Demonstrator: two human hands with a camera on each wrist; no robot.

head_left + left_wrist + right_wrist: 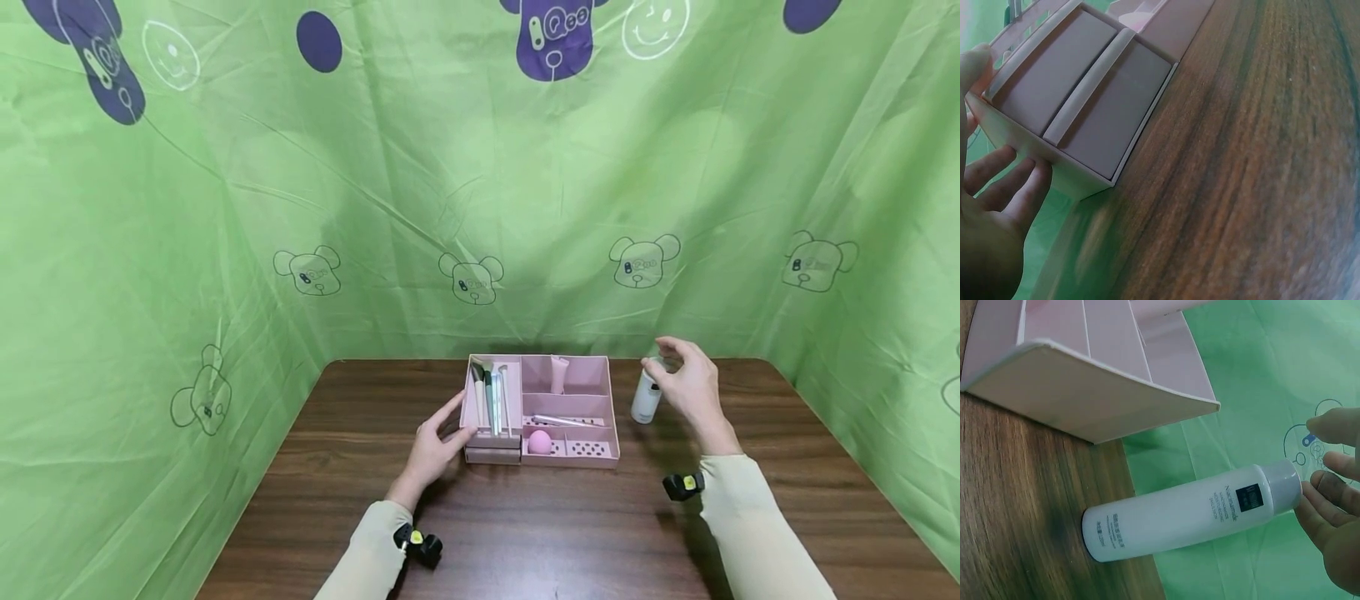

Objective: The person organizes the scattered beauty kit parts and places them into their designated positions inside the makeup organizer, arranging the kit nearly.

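A pink desktop organizer (568, 407) stands on the table, with two drawers (1110, 100) low on its left part. My left hand (431, 454) touches its left side, the thumb at the front corner and the fingers fairly straight along the outer wall. Right of the organizer a white bottle (1179, 515) with a grey cap (1282, 485) stands upright on the table. Around the cap my right hand (690, 387) hovers with thumb and fingers spread apart. In the right wrist view the thumb is away from the cap; whether the lower fingers touch it, I cannot tell.
Makeup brushes (492, 400) lean in the organizer's left compartment. Its right compartments hold a pink tube (558, 375), a slim silvery stick (566, 421) and a pink ball (540, 442). The brown wooden table (555, 533) reaches to green cloth (480, 208) behind and at both sides.
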